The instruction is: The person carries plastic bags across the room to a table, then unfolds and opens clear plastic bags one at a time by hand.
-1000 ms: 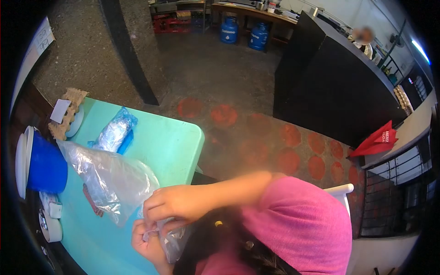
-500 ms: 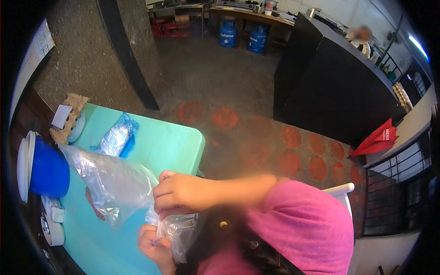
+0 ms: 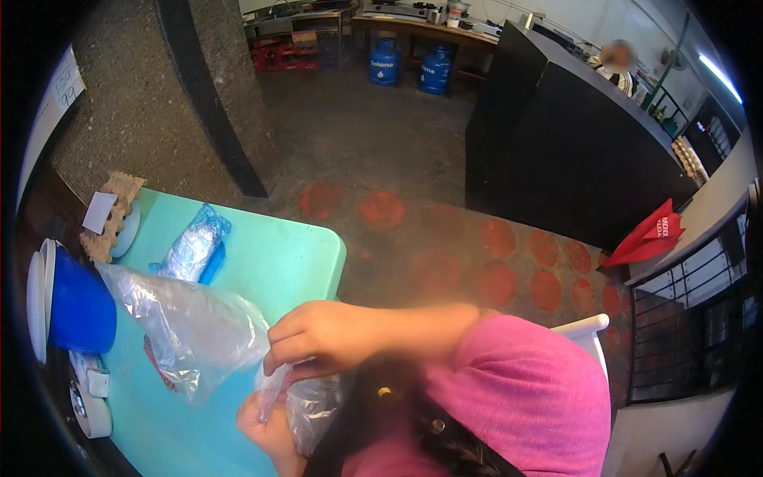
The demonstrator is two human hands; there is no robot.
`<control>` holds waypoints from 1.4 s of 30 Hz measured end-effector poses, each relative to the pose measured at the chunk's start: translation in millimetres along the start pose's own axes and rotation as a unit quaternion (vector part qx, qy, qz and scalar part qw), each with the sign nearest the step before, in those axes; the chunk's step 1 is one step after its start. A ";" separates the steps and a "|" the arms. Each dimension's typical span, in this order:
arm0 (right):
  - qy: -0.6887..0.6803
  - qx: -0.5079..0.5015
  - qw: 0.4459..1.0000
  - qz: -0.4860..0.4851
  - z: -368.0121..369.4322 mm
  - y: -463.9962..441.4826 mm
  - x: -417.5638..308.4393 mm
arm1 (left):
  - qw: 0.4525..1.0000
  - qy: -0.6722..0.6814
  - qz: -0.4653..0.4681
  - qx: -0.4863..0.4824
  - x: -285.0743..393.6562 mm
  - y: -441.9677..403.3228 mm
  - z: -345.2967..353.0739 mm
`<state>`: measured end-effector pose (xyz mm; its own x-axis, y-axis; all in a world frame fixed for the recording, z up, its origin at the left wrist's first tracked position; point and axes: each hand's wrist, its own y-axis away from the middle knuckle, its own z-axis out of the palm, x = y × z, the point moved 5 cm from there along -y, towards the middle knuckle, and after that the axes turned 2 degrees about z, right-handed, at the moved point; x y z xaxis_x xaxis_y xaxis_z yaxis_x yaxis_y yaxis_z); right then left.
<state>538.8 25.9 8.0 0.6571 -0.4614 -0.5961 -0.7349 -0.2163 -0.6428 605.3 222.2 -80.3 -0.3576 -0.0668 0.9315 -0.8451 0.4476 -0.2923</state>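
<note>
My right hand [image 3: 306, 338] reaches in from the pink sleeve, its fingers curled closed on thin clear plastic. Just below it, my left hand [image 3: 265, 423] pinches the same piece of plastic between thumb and fingers. The small plastic bag [image 3: 312, 407] hangs crumpled between the hands and the dark hair, which hides part of it. Left of my hands, a large clear plastic bag [image 3: 187, 322] is spread over the turquoise table [image 3: 278, 246]; its near corner lies close to my right fingertips. What may be inside either bag cannot be made out.
A blue-and-clear plastic packet [image 3: 195, 245] lies farther back. Along the table's left side are an egg tray [image 3: 115, 211], a blue bucket [image 3: 83, 302] and a white round object [image 3: 94, 413]. Behind the black counter [image 3: 556, 143] is a person [image 3: 616, 67]. A white chair [image 3: 584, 327] stands at right.
My left hand has turned slightly, and the plastic between the two hands is now pulled up into a narrow strip. The view has shifted a little.
</note>
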 end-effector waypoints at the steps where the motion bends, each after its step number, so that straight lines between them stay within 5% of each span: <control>1: 0.002 -0.006 1.000 0.003 -0.6 2.1 2.9 | 1.000 -0.009 0.010 0.011 -0.7 0.1 -1.7; 15: -0.094 0.092 0.990 0.048 -25.8 4.5 11.0 | 0.999 0.009 0.048 -0.013 10.5 -7.5 4.7; 21: -0.007 0.024 0.995 0.098 -17.5 9.4 26.9 | 0.996 0.003 0.088 0.025 17.9 -14.3 16.5; 23: 0.005 -0.073 0.992 0.108 -4.5 14.2 35.0 | 0.997 0.032 0.067 -0.002 12.4 -14.8 15.1; 30: 0.023 -0.093 0.986 0.137 -20.3 6.4 31.3 | 0.998 0.052 0.044 -0.008 8.3 -20.2 17.0; 35: -0.104 -0.034 0.993 0.050 -8.5 -6.8 13.7 | 0.990 0.120 -0.075 -0.026 10.5 -28.2 30.9; 36: -0.105 -0.034 0.993 0.050 -5.5 -7.5 14.5 | 0.990 0.120 -0.075 -0.025 7.6 -29.8 31.9; 38: -0.081 -0.117 0.964 0.224 6.8 -2.0 33.9 | 0.993 0.091 0.004 -0.071 6.2 -34.8 38.6; 42: -0.098 -0.115 0.972 0.179 0.7 1.8 36.5 | 0.995 0.064 0.048 -0.057 12.4 -38.3 44.6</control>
<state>561.6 9.2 -15.3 0.3544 -0.3740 -0.8570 -0.9258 -0.2692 -0.2654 615.5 164.4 -67.2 -0.3741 0.0919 0.9228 -0.7562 0.5459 -0.3609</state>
